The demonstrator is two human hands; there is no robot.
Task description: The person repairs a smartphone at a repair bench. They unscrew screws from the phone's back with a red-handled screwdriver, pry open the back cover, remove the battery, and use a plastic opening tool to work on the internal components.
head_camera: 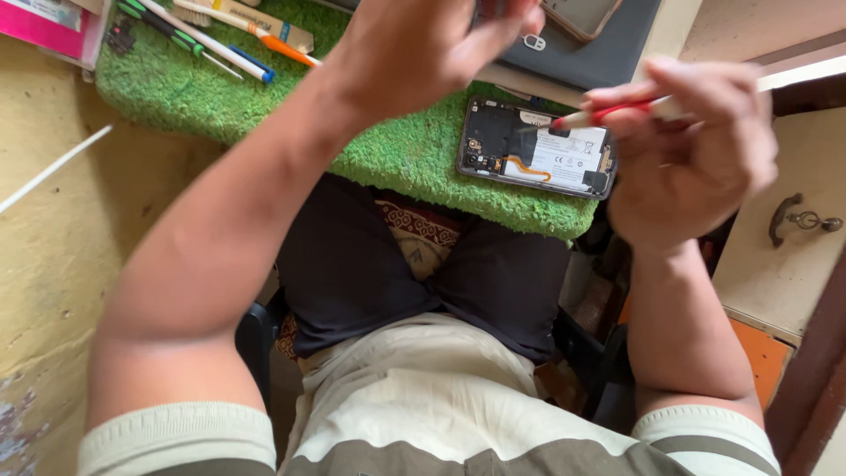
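Two hands are seen from the head camera above a green turf mat (405, 159) laid on the tabletop. An opened phone (536, 148), its back cover already off and its battery and circuit board exposed, is lying near the mat's front edge. A red-and-white screwdriver (617, 111) is held in the right hand (692, 154), its grip closed round the shaft, the tip set on the phone's upper part. The left hand (432, 48) is raised above the mat; its grip cannot be told. Spare screwdrivers (211, 44) are laid at the mat's far corner. Inner parts are judged still unremoved.
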